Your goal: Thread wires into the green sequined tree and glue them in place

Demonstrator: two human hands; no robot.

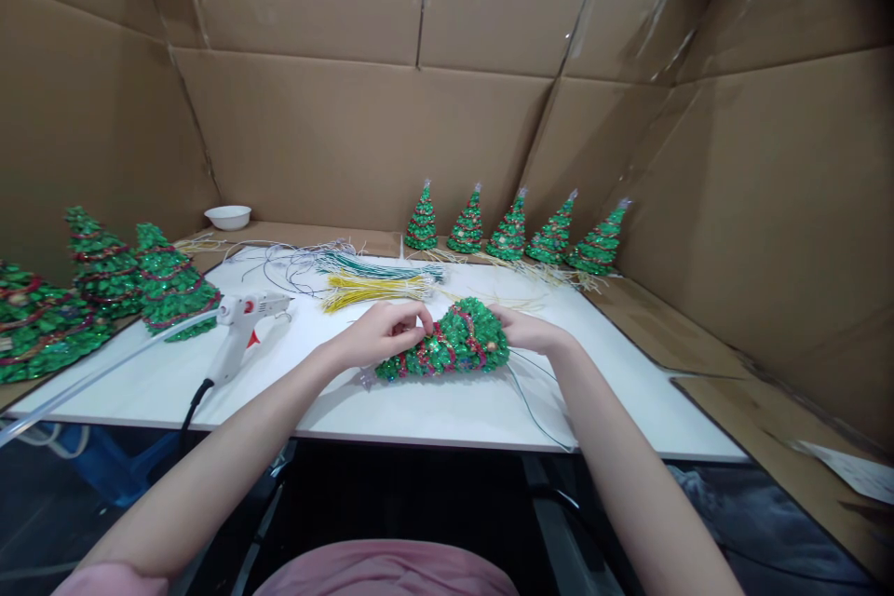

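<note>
A miniature green Christmas tree with red garland lies on its side over the white table, its silvery star pointing left. My right hand grips the base end, its fingers partly hidden behind the tree. My left hand is closed in a pinch against the upper side of the tree, at the garland; whether a small piece is between the fingertips cannot be made out. Thin dark green wires trail from the base under my right forearm.
A white hot glue gun stands at left, beside several larger trees. Yellow wire bundles and green ones lie behind my hands. Several finished-looking trees line the back right. A white bowl sits by the cardboard walls.
</note>
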